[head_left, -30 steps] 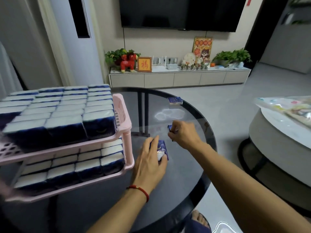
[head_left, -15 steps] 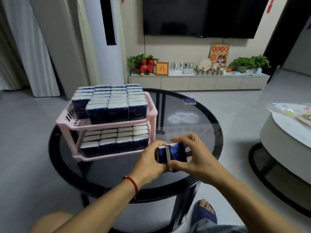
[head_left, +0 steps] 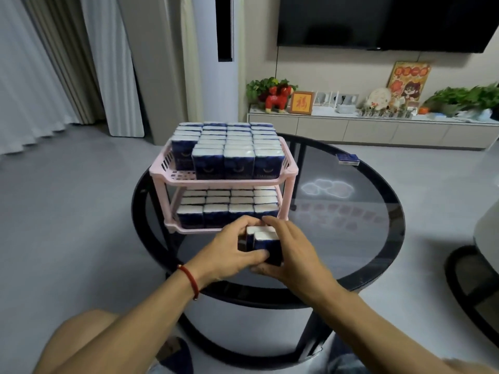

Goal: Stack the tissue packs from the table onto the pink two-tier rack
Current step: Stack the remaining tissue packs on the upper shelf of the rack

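- The left hand and the right hand together had their grip closed around two tissue packs, fingers curled over the sides and the left thumb lying across the front of the nearer pack.
- The two packs stood upright, pressed side by side, white tops up and dark blue faces toward the camera, held just in front of the rack's lower tier above the table.
- A red cord bracelet sat on the left wrist.
- The pink rack stood on the left part of the round dark glass table.
- Its upper tier held rows of upright blue-and-white packs, with a bare patch of slotted floor at the front left corner.
- Its lower tier was likewise filled with rows of packs.
- One more blue pack lay flat near the table's far right edge, well apart from the rack.
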Demonstrator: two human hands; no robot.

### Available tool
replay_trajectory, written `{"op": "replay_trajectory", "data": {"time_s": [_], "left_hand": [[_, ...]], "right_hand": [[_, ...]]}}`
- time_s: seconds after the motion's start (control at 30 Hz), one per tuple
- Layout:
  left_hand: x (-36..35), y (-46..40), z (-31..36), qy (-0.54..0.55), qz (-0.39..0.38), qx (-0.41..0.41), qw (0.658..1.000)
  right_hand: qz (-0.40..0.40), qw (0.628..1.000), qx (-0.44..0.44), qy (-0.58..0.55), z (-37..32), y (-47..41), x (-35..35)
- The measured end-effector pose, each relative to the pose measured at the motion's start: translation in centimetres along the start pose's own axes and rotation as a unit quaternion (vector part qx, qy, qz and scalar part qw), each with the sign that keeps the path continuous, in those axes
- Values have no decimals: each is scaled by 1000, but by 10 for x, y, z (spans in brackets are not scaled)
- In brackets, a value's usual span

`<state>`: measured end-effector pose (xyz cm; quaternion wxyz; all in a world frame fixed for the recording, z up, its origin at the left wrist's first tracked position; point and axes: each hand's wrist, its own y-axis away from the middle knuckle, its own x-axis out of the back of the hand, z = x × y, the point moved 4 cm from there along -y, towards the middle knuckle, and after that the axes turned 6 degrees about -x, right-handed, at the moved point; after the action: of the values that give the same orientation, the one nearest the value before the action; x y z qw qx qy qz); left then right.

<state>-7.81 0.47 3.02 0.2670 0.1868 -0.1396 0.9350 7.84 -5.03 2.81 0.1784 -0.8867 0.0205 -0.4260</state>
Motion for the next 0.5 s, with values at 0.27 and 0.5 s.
{"op": "replay_trajectory", "data": {"time_s": [0.27,0.5], "left_hand": [[12,13,-15,-121,-27,-24,992],[31,35,11,-164,12,-59,985]], "right_hand": [[-36,999,-24,-24,7,-2,-2],[-53,997,-13,-56,-9,-9,5]]}}
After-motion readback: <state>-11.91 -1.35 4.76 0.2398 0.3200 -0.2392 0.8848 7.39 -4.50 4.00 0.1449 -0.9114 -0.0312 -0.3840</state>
